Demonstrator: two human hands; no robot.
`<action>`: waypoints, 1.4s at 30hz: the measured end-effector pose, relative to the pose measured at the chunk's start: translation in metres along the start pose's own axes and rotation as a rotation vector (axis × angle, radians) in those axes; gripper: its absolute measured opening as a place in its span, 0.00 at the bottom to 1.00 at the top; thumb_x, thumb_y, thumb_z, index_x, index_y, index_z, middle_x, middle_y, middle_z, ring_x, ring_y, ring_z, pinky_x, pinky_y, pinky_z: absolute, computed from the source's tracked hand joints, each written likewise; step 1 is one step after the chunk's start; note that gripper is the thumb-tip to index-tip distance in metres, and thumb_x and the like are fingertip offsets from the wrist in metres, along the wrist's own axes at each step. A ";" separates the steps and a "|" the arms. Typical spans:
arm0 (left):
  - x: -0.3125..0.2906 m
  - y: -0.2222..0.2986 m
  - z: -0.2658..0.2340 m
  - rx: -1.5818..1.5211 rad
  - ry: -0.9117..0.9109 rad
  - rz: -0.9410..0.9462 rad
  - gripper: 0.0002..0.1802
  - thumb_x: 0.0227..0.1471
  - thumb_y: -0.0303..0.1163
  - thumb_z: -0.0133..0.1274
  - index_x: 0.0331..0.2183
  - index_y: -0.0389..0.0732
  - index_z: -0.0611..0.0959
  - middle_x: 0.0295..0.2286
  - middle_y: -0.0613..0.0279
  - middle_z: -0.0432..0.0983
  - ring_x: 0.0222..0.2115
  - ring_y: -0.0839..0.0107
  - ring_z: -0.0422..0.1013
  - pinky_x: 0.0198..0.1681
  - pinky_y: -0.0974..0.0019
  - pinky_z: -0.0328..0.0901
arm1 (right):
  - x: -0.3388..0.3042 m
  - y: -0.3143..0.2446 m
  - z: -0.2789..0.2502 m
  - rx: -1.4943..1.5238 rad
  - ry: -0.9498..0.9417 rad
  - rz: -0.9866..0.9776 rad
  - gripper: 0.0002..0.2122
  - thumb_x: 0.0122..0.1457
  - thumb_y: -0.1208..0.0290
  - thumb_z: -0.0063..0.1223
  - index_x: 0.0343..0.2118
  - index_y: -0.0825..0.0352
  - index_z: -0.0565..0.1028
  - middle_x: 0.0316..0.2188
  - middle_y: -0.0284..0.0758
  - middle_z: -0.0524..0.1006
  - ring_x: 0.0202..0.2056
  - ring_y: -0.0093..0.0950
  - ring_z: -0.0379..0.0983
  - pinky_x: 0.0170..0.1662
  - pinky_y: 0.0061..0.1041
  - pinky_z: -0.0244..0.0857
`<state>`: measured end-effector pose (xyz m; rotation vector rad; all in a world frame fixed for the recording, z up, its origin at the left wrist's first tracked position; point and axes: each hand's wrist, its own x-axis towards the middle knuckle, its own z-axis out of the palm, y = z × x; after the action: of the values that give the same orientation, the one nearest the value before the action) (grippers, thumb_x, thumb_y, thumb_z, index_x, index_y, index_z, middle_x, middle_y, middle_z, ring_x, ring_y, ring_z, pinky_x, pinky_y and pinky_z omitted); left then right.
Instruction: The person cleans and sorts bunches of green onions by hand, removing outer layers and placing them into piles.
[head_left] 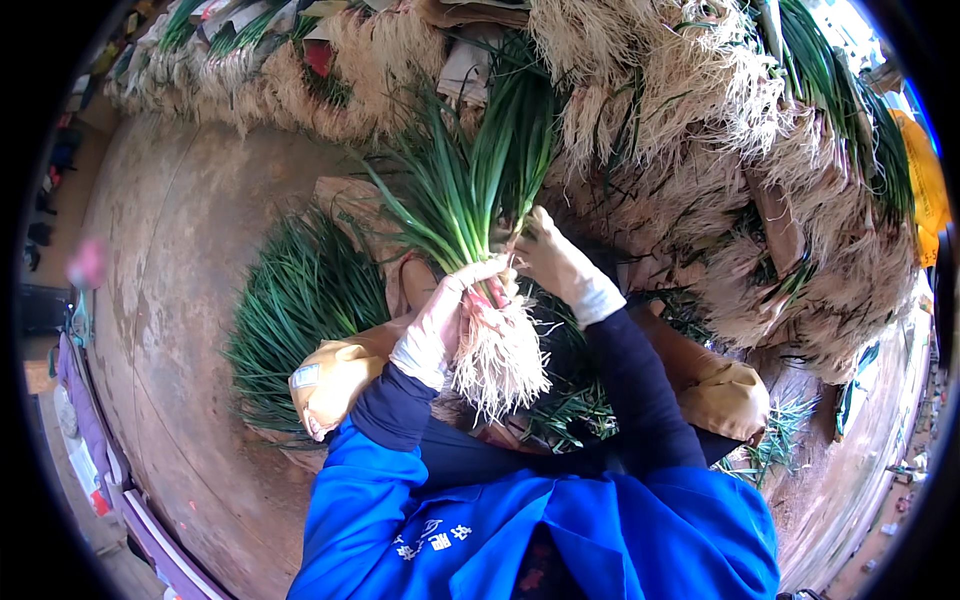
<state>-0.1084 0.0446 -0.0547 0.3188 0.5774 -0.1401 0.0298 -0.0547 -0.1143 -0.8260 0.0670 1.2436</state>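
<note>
My left hand (447, 312), in a pale glove, is closed round the lower stalks of a bunch of spring onions (470, 200). Their long green leaves point away from me, and the reddish stalk bases and a thick beard of pale roots (500, 355) hang toward me below the hand. On the bunch's right side my right hand (556, 262), also gloved, has its fingers bent in at a thin stalk beside the others. Its fingertips are slightly blurred.
A pile of green-leaved stalks (305, 300) lies left of my legs. Stacked bundles with roots outward (690, 130) form a wall ahead and right. Loose green leaves (575, 410) lie between my knees. The brown floor (170, 330) stretches left.
</note>
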 end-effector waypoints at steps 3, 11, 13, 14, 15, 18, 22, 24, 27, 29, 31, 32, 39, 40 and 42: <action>0.008 0.002 -0.003 0.260 -0.009 -0.064 0.14 0.48 0.30 0.52 0.38 0.36 0.74 0.29 0.57 0.75 0.29 0.64 0.73 0.32 0.64 0.70 | 0.034 -0.013 -0.028 -0.260 0.031 -0.172 0.14 0.61 0.60 0.46 0.43 0.65 0.70 0.29 0.36 0.77 0.24 0.24 0.72 0.29 0.24 0.66; -0.002 0.024 -0.033 0.323 0.247 0.213 0.13 0.50 0.31 0.52 0.39 0.39 0.75 0.24 0.60 0.74 0.25 0.65 0.73 0.29 0.60 0.70 | 0.061 -0.027 -0.064 -0.374 0.415 -0.168 0.09 0.60 0.65 0.49 0.40 0.62 0.74 0.30 0.32 0.77 0.32 0.26 0.74 0.32 0.25 0.69; -0.002 0.025 -0.027 0.330 0.283 0.241 0.13 0.50 0.31 0.51 0.39 0.39 0.75 0.23 0.61 0.73 0.24 0.65 0.72 0.29 0.61 0.69 | 0.079 -0.025 -0.073 -0.484 0.428 -0.105 0.14 0.55 0.61 0.57 0.41 0.62 0.74 0.31 0.33 0.76 0.28 0.24 0.72 0.26 0.22 0.66; -0.002 0.025 -0.028 0.339 0.289 0.253 0.13 0.50 0.31 0.51 0.39 0.39 0.75 0.23 0.61 0.73 0.25 0.66 0.72 0.29 0.61 0.69 | 0.087 -0.027 -0.069 -0.569 0.416 -0.045 0.16 0.53 0.59 0.59 0.42 0.62 0.73 0.31 0.34 0.76 0.27 0.24 0.72 0.24 0.22 0.65; -0.003 0.026 -0.029 0.350 0.294 0.264 0.13 0.50 0.31 0.51 0.39 0.39 0.75 0.23 0.61 0.73 0.25 0.66 0.72 0.29 0.61 0.68 | 0.092 -0.028 -0.066 -0.653 0.404 0.014 0.18 0.52 0.58 0.60 0.42 0.62 0.73 0.31 0.34 0.76 0.25 0.23 0.71 0.22 0.21 0.64; -0.002 0.026 -0.019 0.317 0.299 0.246 0.13 0.50 0.31 0.50 0.39 0.39 0.75 0.24 0.61 0.72 0.26 0.66 0.71 0.30 0.62 0.68 | 0.118 -0.019 -0.054 -0.671 0.534 0.076 0.18 0.46 0.55 0.65 0.31 0.65 0.77 0.21 0.33 0.75 0.17 0.20 0.66 0.18 0.20 0.60; -0.002 0.025 -0.030 0.246 0.281 0.243 0.14 0.50 0.33 0.50 0.40 0.38 0.75 0.27 0.61 0.74 0.30 0.65 0.72 0.32 0.61 0.68 | 0.100 -0.020 -0.046 -0.628 0.448 0.038 0.12 0.51 0.63 0.59 0.24 0.68 0.76 0.17 0.30 0.72 0.12 0.19 0.61 0.15 0.23 0.56; -0.003 0.026 -0.025 0.265 0.315 0.215 0.15 0.50 0.34 0.51 0.39 0.38 0.75 0.29 0.60 0.75 0.32 0.64 0.72 0.33 0.61 0.68 | 0.067 -0.027 -0.063 -0.423 0.080 -0.029 0.09 0.53 0.65 0.56 0.30 0.67 0.78 0.20 0.29 0.75 0.18 0.17 0.62 0.22 0.17 0.55; -0.002 0.026 -0.026 0.294 0.263 0.203 0.14 0.47 0.34 0.54 0.37 0.38 0.76 0.28 0.59 0.75 0.30 0.65 0.73 0.31 0.63 0.70 | 0.032 -0.041 -0.064 -0.182 0.003 0.172 0.10 0.56 0.65 0.53 0.35 0.66 0.76 0.30 0.33 0.79 0.27 0.22 0.73 0.31 0.24 0.69; -0.005 0.022 -0.016 0.284 0.300 0.142 0.13 0.47 0.33 0.54 0.36 0.38 0.77 0.22 0.62 0.72 0.24 0.67 0.72 0.28 0.65 0.70 | 0.015 -0.050 -0.046 -0.123 -0.132 0.147 0.10 0.56 0.67 0.53 0.37 0.68 0.76 0.32 0.36 0.79 0.31 0.26 0.76 0.36 0.26 0.72; -0.011 0.011 0.007 0.233 0.286 0.205 0.10 0.48 0.34 0.53 0.33 0.39 0.78 0.19 0.62 0.70 0.19 0.68 0.70 0.24 0.67 0.69 | 0.008 -0.056 -0.033 -0.264 -0.062 0.104 0.11 0.56 0.68 0.53 0.38 0.69 0.75 0.34 0.37 0.79 0.31 0.25 0.76 0.35 0.24 0.72; -0.011 0.012 0.010 0.126 0.220 0.129 0.09 0.49 0.34 0.53 0.32 0.39 0.78 0.18 0.61 0.70 0.18 0.68 0.70 0.22 0.68 0.68 | 0.002 -0.059 -0.029 -0.321 -0.037 0.041 0.11 0.56 0.70 0.54 0.39 0.70 0.75 0.35 0.38 0.79 0.30 0.23 0.77 0.32 0.22 0.72; 0.002 -0.001 0.011 -0.143 -0.077 0.129 0.16 0.49 0.33 0.53 0.42 0.45 0.75 0.36 0.52 0.74 0.32 0.59 0.72 0.36 0.56 0.69 | -0.039 -0.060 -0.021 -0.187 0.109 -0.079 0.12 0.58 0.62 0.51 0.41 0.62 0.70 0.35 0.36 0.79 0.20 0.16 0.70 0.22 0.15 0.65; 0.002 -0.004 0.014 -0.127 -0.029 0.184 0.16 0.49 0.33 0.53 0.42 0.46 0.75 0.37 0.51 0.74 0.33 0.59 0.72 0.37 0.56 0.69 | -0.044 -0.067 -0.042 -0.319 0.003 -0.014 0.14 0.58 0.59 0.52 0.42 0.62 0.71 0.41 0.39 0.77 0.18 0.12 0.66 0.20 0.11 0.62; 0.000 -0.007 0.015 -0.073 -0.037 0.149 0.16 0.49 0.33 0.53 0.43 0.45 0.75 0.37 0.51 0.74 0.34 0.59 0.72 0.39 0.56 0.68 | -0.051 -0.067 -0.032 -0.387 -0.017 -0.042 0.16 0.57 0.58 0.53 0.42 0.64 0.71 0.39 0.36 0.77 0.17 0.12 0.64 0.19 0.10 0.60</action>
<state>-0.1024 0.0335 -0.0445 0.2867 0.5185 0.0186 0.0809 -0.1196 -0.0791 -1.1434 -0.2102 1.2416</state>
